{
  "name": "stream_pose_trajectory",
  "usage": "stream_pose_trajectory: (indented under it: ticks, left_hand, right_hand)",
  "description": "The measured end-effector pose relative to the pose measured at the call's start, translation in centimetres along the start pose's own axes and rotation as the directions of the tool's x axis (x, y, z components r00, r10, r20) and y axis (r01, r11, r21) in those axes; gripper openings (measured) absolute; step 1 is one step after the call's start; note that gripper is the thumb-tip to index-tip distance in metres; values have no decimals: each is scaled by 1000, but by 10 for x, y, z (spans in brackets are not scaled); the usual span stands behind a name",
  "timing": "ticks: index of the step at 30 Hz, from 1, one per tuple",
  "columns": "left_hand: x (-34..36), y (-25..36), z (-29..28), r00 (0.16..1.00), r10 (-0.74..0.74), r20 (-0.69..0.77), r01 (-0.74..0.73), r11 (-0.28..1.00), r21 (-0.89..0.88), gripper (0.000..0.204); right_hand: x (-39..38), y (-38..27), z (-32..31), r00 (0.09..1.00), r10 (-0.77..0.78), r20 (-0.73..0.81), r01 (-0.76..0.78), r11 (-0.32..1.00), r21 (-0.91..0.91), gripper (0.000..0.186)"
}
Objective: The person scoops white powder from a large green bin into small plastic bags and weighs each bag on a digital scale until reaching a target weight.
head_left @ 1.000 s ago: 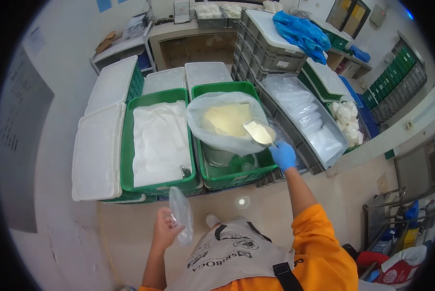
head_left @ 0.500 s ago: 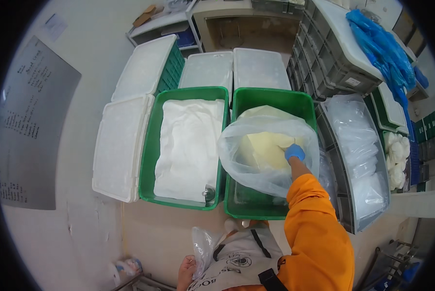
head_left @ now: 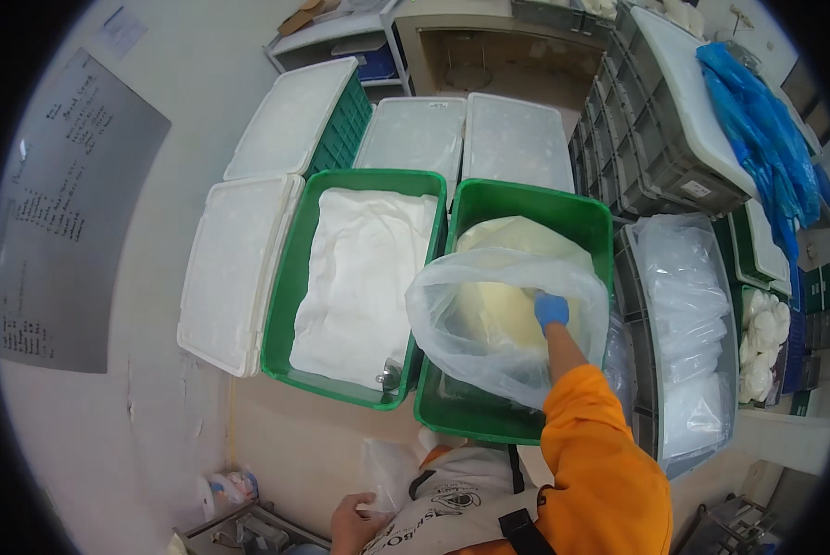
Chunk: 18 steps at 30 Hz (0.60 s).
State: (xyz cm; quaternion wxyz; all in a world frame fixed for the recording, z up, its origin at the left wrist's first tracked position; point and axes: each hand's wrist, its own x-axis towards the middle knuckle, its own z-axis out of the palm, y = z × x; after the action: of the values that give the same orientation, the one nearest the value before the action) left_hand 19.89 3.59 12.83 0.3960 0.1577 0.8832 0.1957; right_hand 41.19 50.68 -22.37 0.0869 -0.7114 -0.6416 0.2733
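Observation:
My right hand, in a blue glove, reaches into a large clear plastic bag with its mouth spread wide. Pale yellow powder fills the bag's bottom, and the bag sits in a green tub. The gloved fingers are closed; a small greyish part shows beside them, too little to name. Low in the view, my bare left hand grips a small clear plastic bag against the apron. White powder lies in a second green tub to the left, with a metal scoop in its near right corner.
White-lidded bins stand at the left and behind the tubs. A grey crate of clear plastic bags is close on the right. Stacked grey crates, with blue plastic on top, rise behind it. A whiteboard hangs at left.
The view has shifted slightly. My right hand has moved a little left and nearer to me inside the bag. My left hand still holds the small bag.

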Motion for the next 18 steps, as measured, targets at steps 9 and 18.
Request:
stream_pose_trajectory:
  ticks: [9, 18]
  left_hand:
    - [38, -69, -30, 862, 498, -97, -398, 783, 479, 33]
    - [76, 24, -68, 572, 759, -312, -599, 646, 473, 95]
  right_hand:
    - [-151, -1, -83, 983, -132, -125, 153, 972, 179, 36]
    - [-233, 15, -189, 956, -270, -119, 288, 939, 189, 34]
